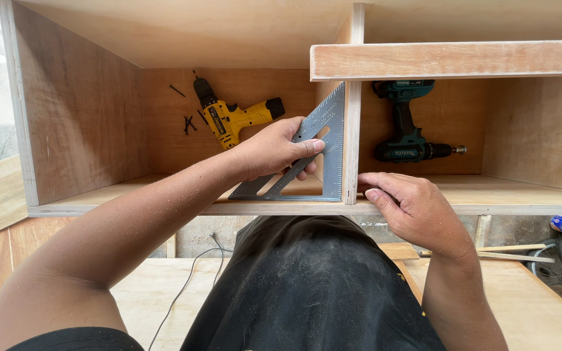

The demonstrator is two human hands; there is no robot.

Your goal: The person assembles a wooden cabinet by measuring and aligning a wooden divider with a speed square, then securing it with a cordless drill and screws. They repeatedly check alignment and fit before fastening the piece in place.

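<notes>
Square [323, 153], a grey metal triangle, stands at frame centre in the corner where the upright divider [352, 130] meets the cabinet [73, 130] board. The left hand [274, 151] clamps its slanted edge; the right hand [414, 211] rests fingers curled on the front edge, holding nothing. The divider looks seated, the check under way; fastening seems not yet done. Farther back lie a yellow drill [232, 117], loose screws [188, 123] and a teal drill [408, 130].

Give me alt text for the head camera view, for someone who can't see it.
A left hand presses a grey metal triangular square against a plywood cabinet's upright divider, while the right hand grips the front edge. A yellow drill and a teal drill lie inside.
</notes>
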